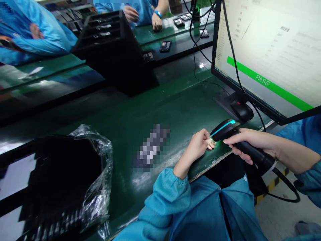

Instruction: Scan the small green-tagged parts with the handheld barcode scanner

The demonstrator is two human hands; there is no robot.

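Note:
My right hand (247, 142) is wrapped round the grip of a black barcode scanner (227, 129) with a cyan light strip and a cable at its base. The scanner's head points left and down, close to my left hand (200, 144), and a green glow falls on the table by the fingers. My left hand is closed near the table's front edge, its fingers curled; whatever they hold, if anything, is hidden. Left of it, a dark pixelated object (151, 149) lies on the green table (175, 110).
A monitor (265, 50) showing "PASS" stands at the right, a black mouse (242, 110) below it. A black tray with clear plastic wrap (100, 167) is at the left. Beyond, a dark rack (112, 50), small devices (165, 46) and co-workers' blue sleeves (50, 36) appear.

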